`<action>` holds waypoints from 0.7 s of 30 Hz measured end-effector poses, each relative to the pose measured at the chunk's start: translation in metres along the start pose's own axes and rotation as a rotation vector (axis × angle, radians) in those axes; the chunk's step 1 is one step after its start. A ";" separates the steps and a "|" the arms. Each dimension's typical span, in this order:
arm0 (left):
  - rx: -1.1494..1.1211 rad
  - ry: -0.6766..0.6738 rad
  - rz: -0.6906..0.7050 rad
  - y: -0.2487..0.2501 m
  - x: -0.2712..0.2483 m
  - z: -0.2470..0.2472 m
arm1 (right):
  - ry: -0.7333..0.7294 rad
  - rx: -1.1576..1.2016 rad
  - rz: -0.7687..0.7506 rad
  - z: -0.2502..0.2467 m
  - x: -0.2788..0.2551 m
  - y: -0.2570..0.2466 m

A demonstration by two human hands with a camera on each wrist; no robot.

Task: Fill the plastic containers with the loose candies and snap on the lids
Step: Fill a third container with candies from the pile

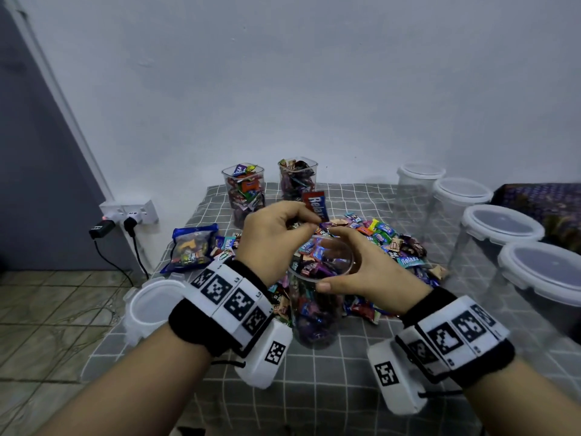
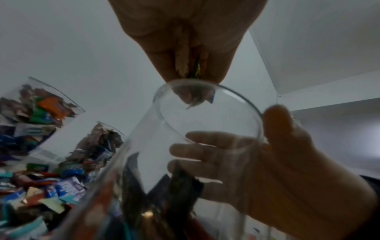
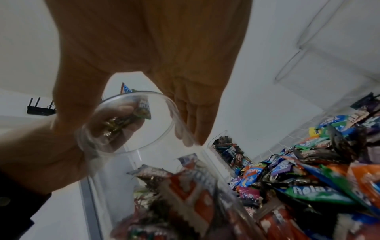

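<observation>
A clear round container (image 1: 316,309), partly filled with wrapped candies, stands on the grey checked cloth (image 1: 330,391). My right hand (image 1: 330,259) grips its rim, thumb on the near side and fingers on the far side. Just above the container's mouth (image 2: 205,113), my left hand (image 1: 301,223) pinches a few small candies (image 2: 195,69). Through the clear wall, the right wrist view shows those candies (image 3: 121,123) in the left fingers. The loose candy pile (image 1: 386,243) lies right behind the container.
Two open square containers (image 1: 243,190) (image 1: 297,179) full of candy stand at the back. A loose white lid (image 1: 151,306) lies at the table's left edge beside a blue candy bag (image 1: 191,247). Several empty lidded containers (image 1: 500,225) line the right side.
</observation>
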State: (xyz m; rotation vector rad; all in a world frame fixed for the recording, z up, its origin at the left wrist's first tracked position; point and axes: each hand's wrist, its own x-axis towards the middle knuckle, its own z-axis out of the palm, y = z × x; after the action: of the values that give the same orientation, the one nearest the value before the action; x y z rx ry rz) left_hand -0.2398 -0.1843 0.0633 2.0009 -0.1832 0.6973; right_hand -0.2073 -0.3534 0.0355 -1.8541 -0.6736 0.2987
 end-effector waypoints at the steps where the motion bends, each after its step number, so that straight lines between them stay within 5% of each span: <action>1: 0.005 -0.025 0.009 0.001 -0.002 0.003 | 0.006 0.001 -0.007 0.000 0.000 0.001; 15: -0.049 -0.113 0.013 -0.002 -0.016 0.018 | 0.046 -0.016 -0.052 0.001 0.002 0.010; 21: -0.109 -0.039 0.020 -0.005 -0.018 0.018 | 0.045 -0.019 -0.030 0.001 0.001 0.011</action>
State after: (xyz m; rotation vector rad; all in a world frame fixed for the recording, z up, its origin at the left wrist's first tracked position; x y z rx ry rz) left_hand -0.2456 -0.1997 0.0436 1.9114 -0.2598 0.6472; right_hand -0.2033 -0.3547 0.0251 -1.8616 -0.6747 0.2309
